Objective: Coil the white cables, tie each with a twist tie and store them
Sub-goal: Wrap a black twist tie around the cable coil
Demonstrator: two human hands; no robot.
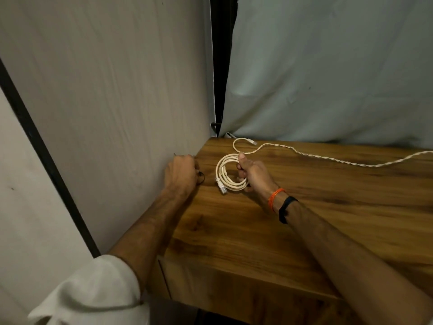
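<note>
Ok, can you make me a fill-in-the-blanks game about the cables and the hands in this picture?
1. The right hand holds the coiled cable, which is ____ in colour.
2. The twisted cable lies uncoiled on the ____ table.
3. The left hand is at the table's ____ edge, pinching a thin dark tie.
4. An orange thread is tied round the ____ wrist.

Missing words: white; wooden; left; right

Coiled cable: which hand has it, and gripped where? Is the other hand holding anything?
The right hand grips the coiled cable at the right side of its loops. The left hand has its fingers curled round thin dark twist ties at the table edge.
</note>
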